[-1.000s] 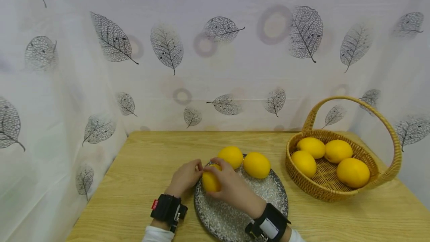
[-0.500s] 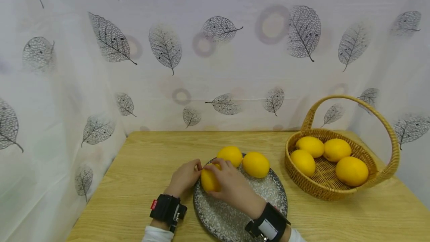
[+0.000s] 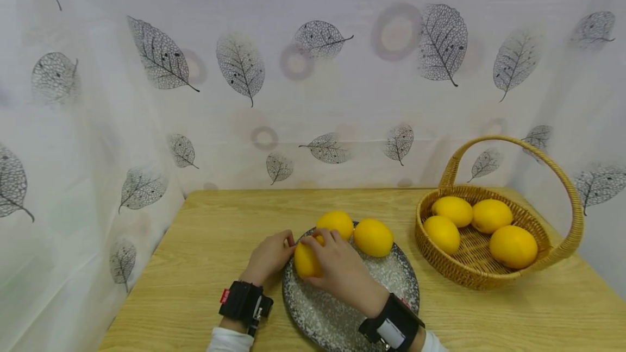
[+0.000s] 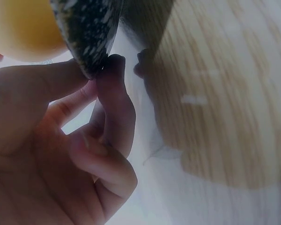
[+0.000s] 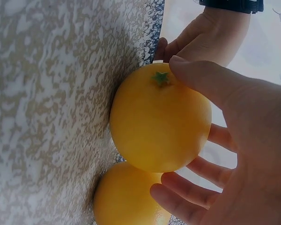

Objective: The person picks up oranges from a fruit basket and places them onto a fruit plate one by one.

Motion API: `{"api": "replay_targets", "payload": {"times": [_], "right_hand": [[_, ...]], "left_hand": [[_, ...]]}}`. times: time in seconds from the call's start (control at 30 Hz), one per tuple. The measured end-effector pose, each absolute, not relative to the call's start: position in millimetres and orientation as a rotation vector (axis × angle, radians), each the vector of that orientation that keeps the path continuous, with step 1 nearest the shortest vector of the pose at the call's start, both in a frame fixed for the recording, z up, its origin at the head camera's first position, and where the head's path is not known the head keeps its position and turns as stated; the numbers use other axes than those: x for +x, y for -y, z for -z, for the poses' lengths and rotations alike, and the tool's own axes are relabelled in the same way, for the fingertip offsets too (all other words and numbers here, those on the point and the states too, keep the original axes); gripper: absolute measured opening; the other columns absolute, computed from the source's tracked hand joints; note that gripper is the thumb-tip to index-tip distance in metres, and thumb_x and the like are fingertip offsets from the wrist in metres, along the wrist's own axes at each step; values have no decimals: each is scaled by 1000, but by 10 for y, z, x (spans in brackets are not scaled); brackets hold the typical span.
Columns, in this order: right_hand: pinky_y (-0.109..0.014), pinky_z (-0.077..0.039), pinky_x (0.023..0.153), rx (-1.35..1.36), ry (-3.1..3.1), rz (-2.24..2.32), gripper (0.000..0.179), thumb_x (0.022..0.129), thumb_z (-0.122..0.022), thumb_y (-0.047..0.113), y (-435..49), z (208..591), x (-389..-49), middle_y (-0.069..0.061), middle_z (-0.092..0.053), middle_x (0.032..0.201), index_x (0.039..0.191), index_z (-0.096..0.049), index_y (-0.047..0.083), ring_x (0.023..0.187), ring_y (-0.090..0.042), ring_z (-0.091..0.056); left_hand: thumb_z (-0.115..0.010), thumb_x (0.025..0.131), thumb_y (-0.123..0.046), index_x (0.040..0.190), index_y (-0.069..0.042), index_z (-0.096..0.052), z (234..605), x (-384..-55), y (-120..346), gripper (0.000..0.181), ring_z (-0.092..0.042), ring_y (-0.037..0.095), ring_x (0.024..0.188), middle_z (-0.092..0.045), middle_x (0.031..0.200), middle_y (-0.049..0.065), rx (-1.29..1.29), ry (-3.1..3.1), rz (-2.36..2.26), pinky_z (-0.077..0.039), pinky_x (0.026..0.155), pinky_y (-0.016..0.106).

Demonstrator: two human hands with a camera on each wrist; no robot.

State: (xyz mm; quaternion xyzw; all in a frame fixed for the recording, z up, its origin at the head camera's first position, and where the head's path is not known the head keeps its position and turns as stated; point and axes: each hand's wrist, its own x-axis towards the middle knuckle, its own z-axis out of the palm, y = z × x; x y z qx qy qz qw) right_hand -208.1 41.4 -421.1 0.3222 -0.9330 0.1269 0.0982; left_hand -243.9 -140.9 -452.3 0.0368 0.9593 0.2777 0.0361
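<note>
My left hand [image 3: 269, 257] pinches the left rim of a round speckled grey plate [image 3: 332, 314] between thumb and fingers; the left wrist view shows the dark plate edge [image 4: 91, 37] caught at the fingertips. My right hand [image 3: 342, 270] holds a yellow orange [image 3: 305, 262] on the plate's left side. In the right wrist view a green star-shaped stem end marks this orange [image 5: 159, 122], with the thumb on its upper side and the fingers around the other side. Two more oranges sit at the plate's far edge, one orange [image 3: 335, 225] behind the hand and another orange [image 3: 374, 238] to the right.
A wicker basket [image 3: 455, 276] with a tall arched handle stands right of the plate, holding several oranges [image 3: 513, 247]. Both stand on a wooden table [image 3: 215, 221]. A leaf-patterned curtain [image 3: 323, 96] hangs behind the table and along its sides.
Both hands keep their places on the plate rim and the orange. The head view shifts only slightly.
</note>
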Motion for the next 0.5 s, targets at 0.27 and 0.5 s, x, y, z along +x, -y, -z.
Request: {"api": "replay_targets", "payload": {"times": [0.27, 0.5], "right_hand": [[-43, -54, 91, 967, 2748, -359, 69, 73, -78, 47, -438, 4212, -2123, -11, -57, 130, 132, -55, 19, 111, -27, -54], [-45, -54, 92, 970, 2760, -375, 70, 72, -78, 47, -467, 4208, -2142, -11, -56, 133, 132, -55, 20, 114, -28, -53]], "left_hand": [[-61, 92, -25, 87, -12, -61, 4516, -2482, 1394, 14, -43, 16, 53, -53, 67, 4, 100, -2943, -854, -29, 46, 27], [-61, 92, -24, 86, -12, -61, 4526, -2476, 1385, 13, -42, 16, 51, -52, 64, 4, 103, -2948, -868, -29, 46, 27]]}}
